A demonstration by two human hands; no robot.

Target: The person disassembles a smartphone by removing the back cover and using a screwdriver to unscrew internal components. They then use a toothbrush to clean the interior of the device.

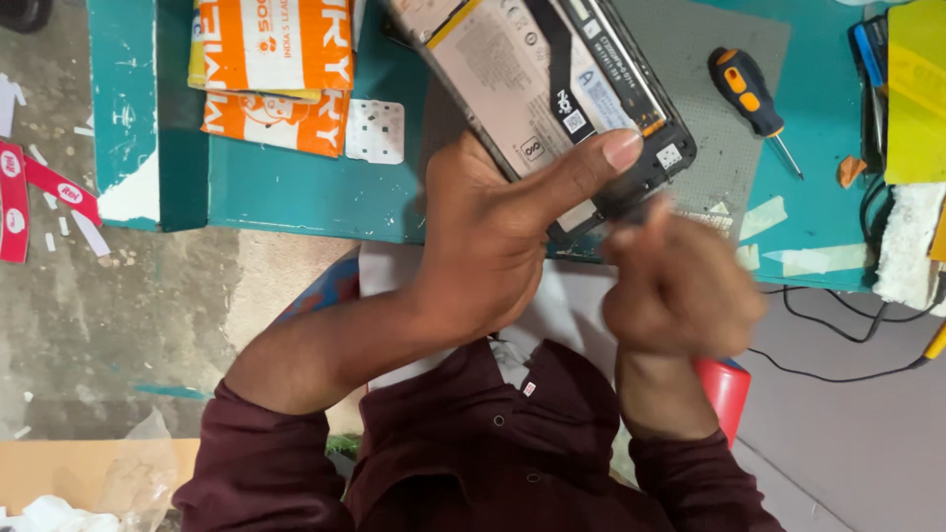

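Observation:
My left hand (493, 232) grips an opened smartphone (552, 89) with its back cover off, so the battery and inner parts show. The thumb presses across the phone's lower end. My right hand (675, 281) is blurred and curled at the phone's bottom corner, fingertips pinched against that edge. Whether it holds a small tool or part I cannot tell. Both hands hover over the front edge of the teal table (296, 187).
An orange-and-black screwdriver (754, 103) lies on a grey mat (709, 59) to the right. Orange and white packets (276, 69) and a small white perforated sheet (374, 130) sit at the left. Black cables (838, 330), yellow material (916, 89) and white foam (907, 246) crowd the right edge.

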